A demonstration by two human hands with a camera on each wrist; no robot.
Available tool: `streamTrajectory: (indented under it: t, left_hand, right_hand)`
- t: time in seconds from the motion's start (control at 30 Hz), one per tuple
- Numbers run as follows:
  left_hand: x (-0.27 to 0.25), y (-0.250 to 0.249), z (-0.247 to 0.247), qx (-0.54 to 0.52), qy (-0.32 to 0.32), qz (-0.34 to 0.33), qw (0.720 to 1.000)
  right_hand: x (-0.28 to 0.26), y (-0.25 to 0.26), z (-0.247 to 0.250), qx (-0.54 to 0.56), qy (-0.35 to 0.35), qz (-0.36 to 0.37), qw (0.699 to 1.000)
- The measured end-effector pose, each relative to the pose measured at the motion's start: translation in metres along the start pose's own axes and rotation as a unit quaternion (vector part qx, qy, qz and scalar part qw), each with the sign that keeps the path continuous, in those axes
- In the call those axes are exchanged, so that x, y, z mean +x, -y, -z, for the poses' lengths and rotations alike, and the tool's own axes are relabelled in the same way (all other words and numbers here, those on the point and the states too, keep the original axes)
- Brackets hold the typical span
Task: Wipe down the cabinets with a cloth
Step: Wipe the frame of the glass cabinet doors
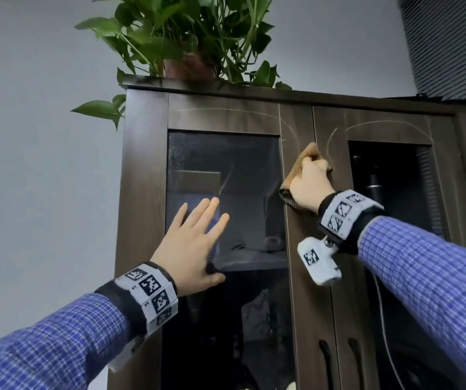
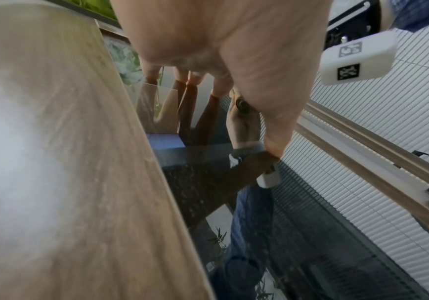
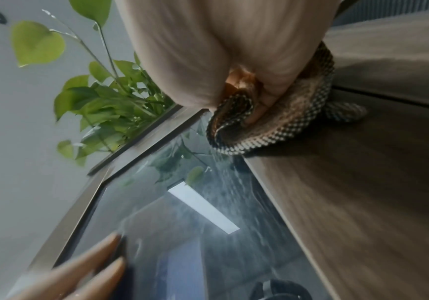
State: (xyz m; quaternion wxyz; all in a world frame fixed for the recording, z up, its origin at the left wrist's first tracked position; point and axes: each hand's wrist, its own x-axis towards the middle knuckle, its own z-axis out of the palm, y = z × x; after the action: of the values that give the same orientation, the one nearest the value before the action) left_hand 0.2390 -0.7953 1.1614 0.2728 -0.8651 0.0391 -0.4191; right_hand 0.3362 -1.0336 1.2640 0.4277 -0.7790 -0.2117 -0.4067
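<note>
cabinet [image 1: 144, 192]: tall, dark wood, two glass-fronted doors, standing against a pale wall with a potted plant [image 1: 186, 38] on its top. left door glass [image 1: 226, 153] is hazy, with a visible streak; faint curved marks show on the wood above both panes. left hand [image 1: 195, 243]: fingers straight and spread, palm laid flat against the left glass, holding nothing; judged to be bracing the door. right hand [image 1: 310, 187]: fingers curled round a bunched brown cloth [image 1: 305, 157], pressing it onto the wooden stile where the two doors meet, near the top of the panes. the right wrist view confirms the cloth's checked hem folded under the fingers and lying against the wood just beside the glass edge. step in hand, as judged: wiping the centre frame of the upper doors. next move calls for steady pressure along the stile, then a pass over the hazy glass, which requires the left hand to clear it.
</note>
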Motion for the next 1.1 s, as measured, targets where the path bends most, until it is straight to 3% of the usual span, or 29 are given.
streamTrajectory:
  t: [0.13, 0.17, 0.43, 0.67, 0.8, 0.97, 1.1]
  left_hand:
    - [-0.001, 0.000, -0.004, -0.005, -0.011, 0.001, 1.000]
    - [-0.001, 0.001, -0.004, -0.003, -0.011, 0.000, 1.000]
    - [-0.001, 0.005, -0.005, -0.011, -0.024, -0.011, 1.000]
    - [-0.002, 0.008, -0.010, -0.003, -0.033, -0.017, 0.999]
    - [-0.002, 0.009, -0.009, 0.001, -0.036, -0.024, 0.999]
    - [-0.001, 0.012, -0.001, 0.016, -0.040, -0.031, 0.999]
    - [0.004, 0.030, 0.009, 0.015, -0.066, 0.045, 0.997]
  right_hand:
    - [-0.011, -0.015, -0.021, -0.053, 0.075, -0.069, 0.993]
    - [-0.008, -0.015, -0.021, -0.048, 0.065, -0.074, 0.994]
    - [0.077, 0.037, 0.012, -0.044, -0.021, -0.009, 0.999]
    - [0.093, 0.085, -0.010, -0.039, -0.009, 0.123, 0.992]
    - [0.082, 0.119, -0.038, -0.083, 0.065, 0.202, 0.974]
    - [0.083, 0.106, -0.027, -0.114, 0.071, 0.249, 0.959]
    - [0.094, 0.089, -0.013, -0.109, 0.026, 0.215, 0.970]
